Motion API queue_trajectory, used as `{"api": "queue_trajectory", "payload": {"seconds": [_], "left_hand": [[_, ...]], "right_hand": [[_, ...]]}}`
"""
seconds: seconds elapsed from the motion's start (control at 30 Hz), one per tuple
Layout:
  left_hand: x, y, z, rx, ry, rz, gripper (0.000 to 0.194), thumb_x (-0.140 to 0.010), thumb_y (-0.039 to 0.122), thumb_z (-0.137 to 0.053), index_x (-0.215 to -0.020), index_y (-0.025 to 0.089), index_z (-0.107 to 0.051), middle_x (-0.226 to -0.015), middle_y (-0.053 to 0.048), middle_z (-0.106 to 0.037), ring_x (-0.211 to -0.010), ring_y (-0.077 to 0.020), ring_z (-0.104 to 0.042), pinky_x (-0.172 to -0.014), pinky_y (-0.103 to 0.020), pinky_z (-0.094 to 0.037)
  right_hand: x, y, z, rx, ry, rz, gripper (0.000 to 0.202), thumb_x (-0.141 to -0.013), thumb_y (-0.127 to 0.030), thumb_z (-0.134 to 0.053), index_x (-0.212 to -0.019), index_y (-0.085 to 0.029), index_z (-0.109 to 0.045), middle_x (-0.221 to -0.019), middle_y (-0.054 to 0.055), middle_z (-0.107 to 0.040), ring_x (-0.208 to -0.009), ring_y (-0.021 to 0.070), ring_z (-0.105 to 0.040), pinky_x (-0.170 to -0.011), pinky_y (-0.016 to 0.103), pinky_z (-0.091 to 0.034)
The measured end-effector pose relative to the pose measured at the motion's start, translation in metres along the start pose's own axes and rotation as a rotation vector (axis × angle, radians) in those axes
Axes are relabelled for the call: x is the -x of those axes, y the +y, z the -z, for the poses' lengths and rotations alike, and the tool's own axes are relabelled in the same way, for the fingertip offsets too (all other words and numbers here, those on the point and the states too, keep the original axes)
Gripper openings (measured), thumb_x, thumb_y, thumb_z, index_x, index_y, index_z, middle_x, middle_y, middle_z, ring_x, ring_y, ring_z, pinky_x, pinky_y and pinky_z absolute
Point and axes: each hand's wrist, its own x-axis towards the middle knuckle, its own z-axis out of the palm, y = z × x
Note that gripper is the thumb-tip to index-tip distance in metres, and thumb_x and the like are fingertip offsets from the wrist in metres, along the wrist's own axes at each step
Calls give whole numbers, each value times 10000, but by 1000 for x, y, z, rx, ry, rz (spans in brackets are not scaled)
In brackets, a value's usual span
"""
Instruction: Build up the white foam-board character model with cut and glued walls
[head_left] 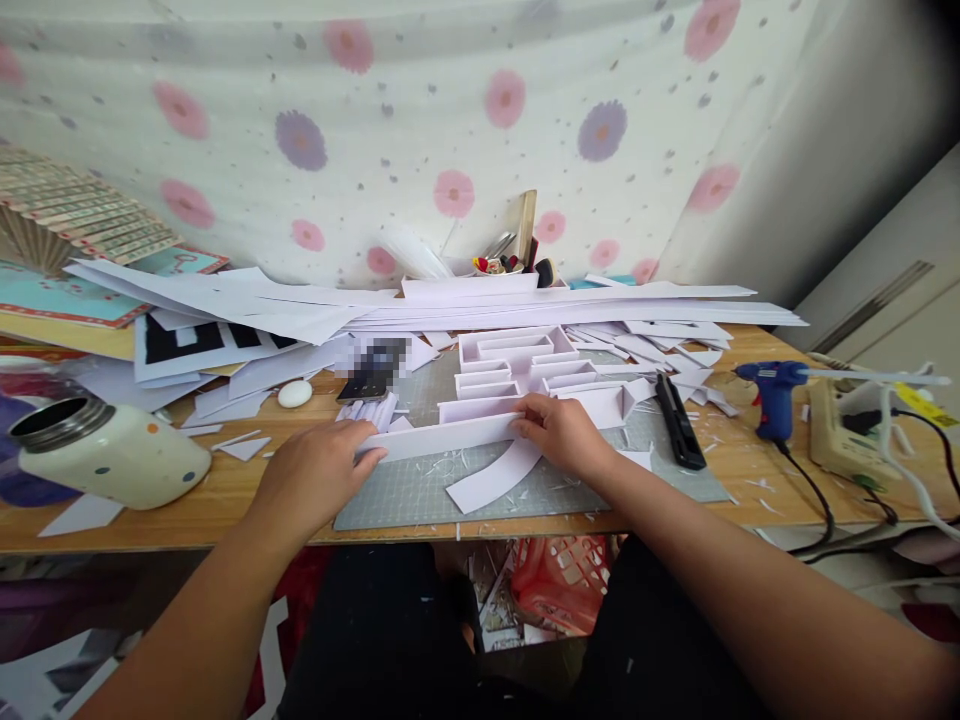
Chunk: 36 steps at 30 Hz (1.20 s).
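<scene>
White strip (446,437) grasped by left fingers (351,433) and right fingers (537,406), cutter (679,424), glue gun (777,385) at right

There are two hands (319,470) (559,430), one held strip (442,437), one frame (487,385) and one mat (412,500). Also one glue gun (778,392), one bottle (127,455), one basket (559,600).

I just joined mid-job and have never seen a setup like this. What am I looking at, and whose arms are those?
There is no machine: these are a person's two bare hands. The single picture comes from a camera worn on their head, looking forward and down. The left hand holds one end of a long white strip; the right hand holds it farther along, by a white walled piece on a grey mat. Also on the wooden table: a black tool, blue glue gun, spotted jar and white scraps.
</scene>
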Motion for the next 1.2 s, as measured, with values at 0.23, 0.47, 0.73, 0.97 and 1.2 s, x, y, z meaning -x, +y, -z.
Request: {"api": "queue_trajectory", "payload": {"seconds": [0.23,0.47,0.73,0.97,1.2], "left_hand": [[-9,8,-14,59,114,-107,248,-882,372,-476,-982,207,-631,-978,-46,-697,-917,-264,-620,-734,-341,-404],[-10,11,-13,15,182,-148,219,-896,340,-473,-849,193,-629,-848,-43,-683,-857,-261,-610,-688,-341,-392],[-14,16,-11,23,153,-127,223,-864,403,-535,-830,199,-616,-815,-45,-664,-836,-258,-610,-657,-325,-383],[-20,20,-9,-99,71,-120,302,-890,480,-464,-871,241,-648,-792,-74,-628,-743,-267,-614,-595,-319,-368],[-24,21,-4,-164,29,-168,317,-915,446,-415,-887,222,-638,-761,-86,-665,-765,-294,-630,-604,-332,-377]], "right_hand": [[0,-5,0,53,1,2,119,-839,-109,-657,-903,-209,-667,-766,-27,-678,-692,170,-620,-654,236,-413],[-1,-1,-1,67,13,-1,103,-842,-111,-658,-884,-205,-657,-753,-38,-671,-685,158,-618,-633,220,-408],[-1,-3,-3,97,24,-8,83,-839,-126,-650,-869,-202,-653,-708,-34,-657,-639,163,-597,-608,226,-378],[0,-3,-5,102,39,-19,71,-837,-135,-632,-857,-202,-645,-707,-30,-652,-621,165,-589,-591,226,-374],[-1,-1,-4,65,41,13,78,-830,-153,-604,-857,-206,-656,-717,-20,-669,-654,184,-620,-608,239,-420]]}}
